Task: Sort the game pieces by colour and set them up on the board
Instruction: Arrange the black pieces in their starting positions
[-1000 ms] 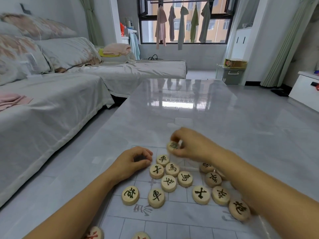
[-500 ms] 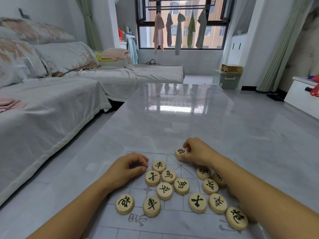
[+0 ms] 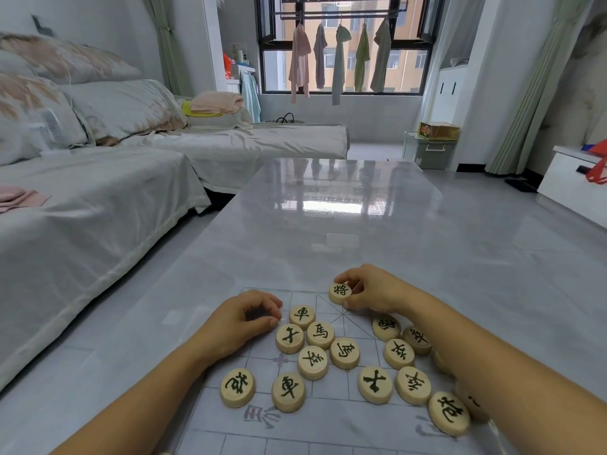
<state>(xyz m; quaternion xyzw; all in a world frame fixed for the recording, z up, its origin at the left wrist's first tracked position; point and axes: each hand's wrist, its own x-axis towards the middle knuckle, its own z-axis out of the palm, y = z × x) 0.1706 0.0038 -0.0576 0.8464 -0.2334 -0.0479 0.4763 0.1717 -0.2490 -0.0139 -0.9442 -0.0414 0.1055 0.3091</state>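
Placing the black general piece (image 3: 340, 290) at the far edge of the board (image 3: 328, 425), on the palace's back line. Right hand (image 3: 371, 290) pinching that piece, now down near the sheet instead of lifted above it as 1 second ago. Left hand (image 3: 244, 318) curled just left of the chariot piece (image 3: 302, 315); contents, if any, cannot be told. Next: letting go squarely on the point, then reaching nearer for another black piece from the loose cluster (image 3: 328, 359).
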